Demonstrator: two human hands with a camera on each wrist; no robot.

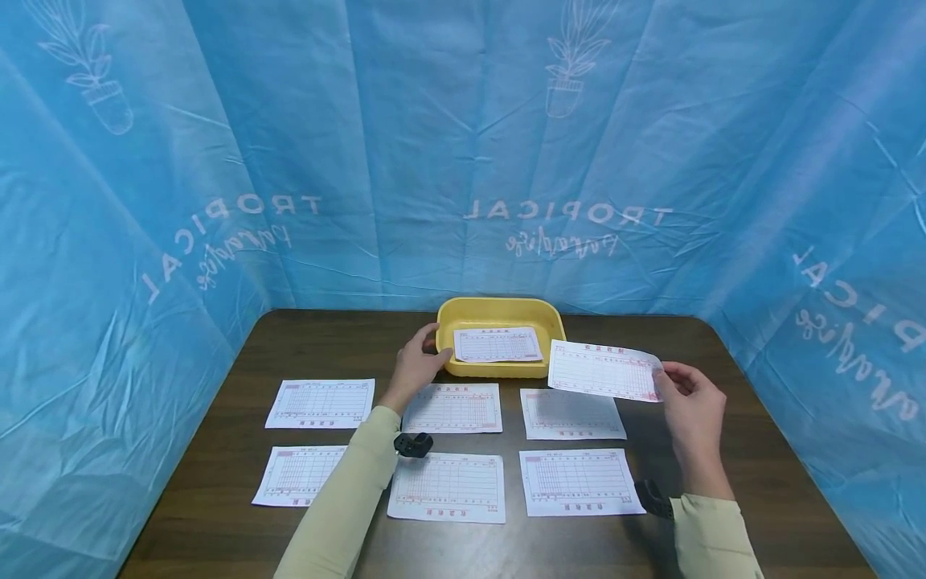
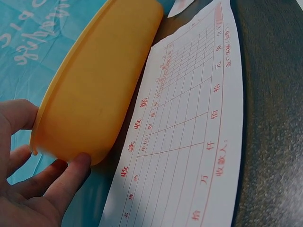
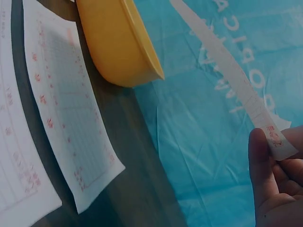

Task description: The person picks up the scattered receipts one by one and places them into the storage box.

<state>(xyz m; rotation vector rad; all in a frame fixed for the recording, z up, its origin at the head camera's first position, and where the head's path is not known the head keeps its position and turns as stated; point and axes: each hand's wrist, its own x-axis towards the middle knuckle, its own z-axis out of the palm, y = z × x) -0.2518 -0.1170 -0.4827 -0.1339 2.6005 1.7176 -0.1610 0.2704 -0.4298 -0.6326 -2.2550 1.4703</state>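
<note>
My left hand (image 1: 415, 367) grips the left end of a yellow plastic tub (image 1: 499, 371), with fingers at its rim and side wall; the left wrist view shows the same tub (image 2: 97, 82) from outside. Inside the tub lies a white receipt form (image 1: 497, 345) with red print. Between thumb and fingers, my right hand (image 1: 693, 408) pinches the right edge of another receipt form (image 1: 602, 371), raised above the table just right of the tub. Seen from the right wrist, this held form (image 3: 232, 78) appears nearly edge-on and slightly bent.
Several more receipt forms (image 1: 582, 482) lie in two rows on the dark wooden table (image 1: 767, 482), in front of the tub and to the left. A blue printed curtain (image 1: 434, 161) hangs behind the table and along both sides.
</note>
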